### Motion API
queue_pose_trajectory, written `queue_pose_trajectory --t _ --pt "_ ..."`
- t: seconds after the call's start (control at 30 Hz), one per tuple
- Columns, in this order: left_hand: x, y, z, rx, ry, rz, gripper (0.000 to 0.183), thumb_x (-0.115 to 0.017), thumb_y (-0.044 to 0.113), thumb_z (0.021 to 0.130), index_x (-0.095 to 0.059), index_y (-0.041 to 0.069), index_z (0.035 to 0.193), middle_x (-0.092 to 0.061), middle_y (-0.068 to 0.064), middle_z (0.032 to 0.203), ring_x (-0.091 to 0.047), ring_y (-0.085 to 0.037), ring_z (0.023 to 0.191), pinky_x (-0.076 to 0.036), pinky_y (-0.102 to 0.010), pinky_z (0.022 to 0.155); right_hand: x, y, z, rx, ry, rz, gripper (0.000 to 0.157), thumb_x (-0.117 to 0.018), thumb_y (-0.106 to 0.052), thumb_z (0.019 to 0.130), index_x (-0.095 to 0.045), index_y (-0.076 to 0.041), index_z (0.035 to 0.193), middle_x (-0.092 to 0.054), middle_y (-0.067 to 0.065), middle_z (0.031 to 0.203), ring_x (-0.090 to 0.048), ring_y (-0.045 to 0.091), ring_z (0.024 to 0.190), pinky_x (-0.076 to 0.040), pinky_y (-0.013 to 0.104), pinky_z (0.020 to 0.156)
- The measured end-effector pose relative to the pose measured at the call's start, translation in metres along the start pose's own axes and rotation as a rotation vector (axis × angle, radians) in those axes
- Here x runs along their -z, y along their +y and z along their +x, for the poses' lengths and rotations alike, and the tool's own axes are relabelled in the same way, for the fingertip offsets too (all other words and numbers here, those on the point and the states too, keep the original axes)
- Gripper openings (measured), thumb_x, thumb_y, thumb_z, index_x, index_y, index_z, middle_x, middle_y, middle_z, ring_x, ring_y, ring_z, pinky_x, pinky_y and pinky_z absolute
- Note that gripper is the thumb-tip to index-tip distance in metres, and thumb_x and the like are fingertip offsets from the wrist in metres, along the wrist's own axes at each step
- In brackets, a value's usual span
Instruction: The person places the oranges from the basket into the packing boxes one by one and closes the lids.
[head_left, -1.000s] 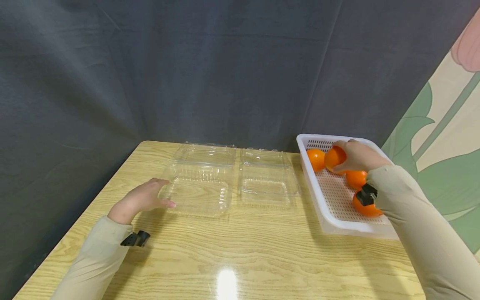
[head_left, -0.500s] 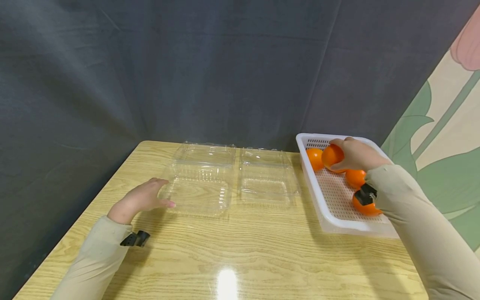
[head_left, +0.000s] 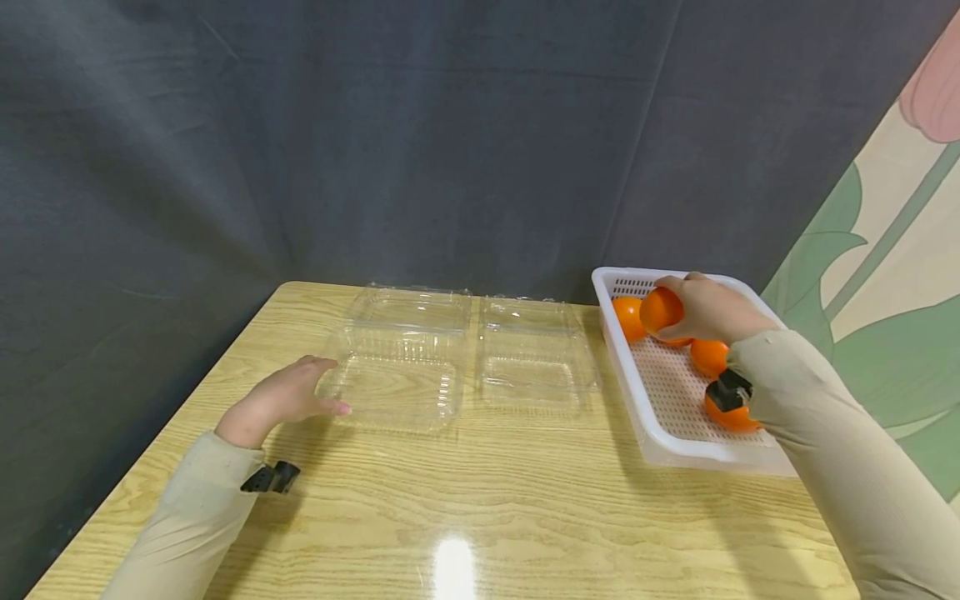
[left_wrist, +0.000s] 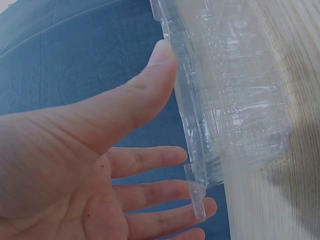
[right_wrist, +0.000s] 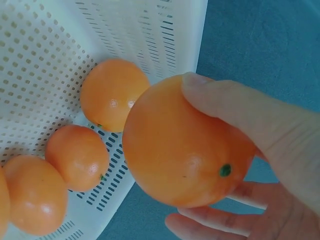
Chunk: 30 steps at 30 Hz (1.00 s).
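Observation:
In the head view my right hand (head_left: 716,308) grips an orange (head_left: 662,312) just above the white basket (head_left: 651,417). The right wrist view has the thumb across the top of this orange (right_wrist: 180,150) and fingers beneath it. Several other oranges (right_wrist: 114,94) lie in the basket, partly hidden by my right hand and wrist in the head view. My left hand (head_left: 288,392) is at the left edge of an opened clear plastic clamshell box (head_left: 408,346). Its thumb and fingers are spread at the box's rim (left_wrist: 185,100); whether they press on it I cannot tell.
A second clear clamshell box (head_left: 528,342), also opened, stands between the first box and the basket. All rest on a wooden table (head_left: 480,492). A dark curtain (head_left: 435,150) hangs behind, and a flower-patterned panel (head_left: 892,250) is at the right.
My right hand has lifted the orange slightly and shifted it a little to the left, exposing more of an orange beneath. My left hand and both boxes have not moved.

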<state>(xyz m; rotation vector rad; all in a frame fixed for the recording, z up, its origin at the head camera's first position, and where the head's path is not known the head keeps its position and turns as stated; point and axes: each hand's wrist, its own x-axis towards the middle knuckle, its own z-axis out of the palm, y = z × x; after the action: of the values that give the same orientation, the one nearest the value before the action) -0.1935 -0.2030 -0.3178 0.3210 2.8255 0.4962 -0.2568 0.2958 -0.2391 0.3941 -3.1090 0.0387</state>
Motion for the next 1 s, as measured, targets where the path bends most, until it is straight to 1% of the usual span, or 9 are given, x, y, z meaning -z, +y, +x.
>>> queue_pose_trajectory --t 0.2,0.47,0.6,0.9,1.0 --pt "0.000 0.000 0.000 0.000 -0.001 -0.005 0.084 -0.069 0.039 0.081 -0.033 -0.011 0.138 -0.032 -0.037 0.140 -0.037 -0.052 0.125 -0.039 -0.058 0.097 0.001 -0.003 -0.001 -0.006 -0.003 -0.008 0.068 -0.078 -0.027 0.072 -0.048 -0.007 0.130 -0.056 0.020 0.100 -0.054 0.029 0.081 -0.048 0.043 0.069" --pt "0.000 0.000 0.000 -0.002 0.005 0.002 0.085 -0.069 0.040 0.081 -0.033 -0.011 0.138 -0.032 -0.037 0.140 -0.038 -0.052 0.125 -0.039 -0.058 0.097 0.004 -0.010 -0.003 0.006 0.029 -0.037 0.065 -0.078 -0.024 0.071 -0.051 -0.007 0.128 -0.057 0.020 0.098 -0.054 0.029 0.079 -0.048 0.043 0.067" --pt "0.000 -0.001 0.001 -0.009 0.006 0.006 0.084 -0.069 0.040 0.081 -0.034 -0.011 0.138 -0.033 -0.038 0.140 -0.037 -0.052 0.125 -0.038 -0.058 0.098 0.006 -0.015 -0.004 0.003 0.026 -0.035 0.064 -0.078 -0.025 0.072 -0.051 -0.008 0.128 -0.056 0.021 0.100 -0.055 0.029 0.079 -0.048 0.043 0.067" --pt "-0.001 -0.001 0.000 -0.007 0.008 -0.001 0.083 -0.069 0.039 0.081 -0.034 -0.011 0.138 -0.032 -0.038 0.140 -0.035 -0.053 0.126 -0.038 -0.059 0.098 0.007 -0.018 -0.003 0.024 0.018 -0.045 0.065 -0.077 -0.028 0.073 -0.050 -0.006 0.128 -0.055 0.025 0.100 -0.054 0.031 0.080 -0.048 0.040 0.061" --pt "-0.001 0.000 0.000 -0.008 0.009 0.001 0.083 -0.069 0.039 0.081 -0.034 -0.011 0.138 -0.032 -0.038 0.140 -0.036 -0.052 0.126 -0.038 -0.059 0.098 0.008 -0.019 -0.004 0.023 0.019 -0.042 0.066 -0.077 -0.027 0.073 -0.048 -0.006 0.129 -0.055 0.025 0.101 -0.054 0.031 0.081 -0.048 0.041 0.062"
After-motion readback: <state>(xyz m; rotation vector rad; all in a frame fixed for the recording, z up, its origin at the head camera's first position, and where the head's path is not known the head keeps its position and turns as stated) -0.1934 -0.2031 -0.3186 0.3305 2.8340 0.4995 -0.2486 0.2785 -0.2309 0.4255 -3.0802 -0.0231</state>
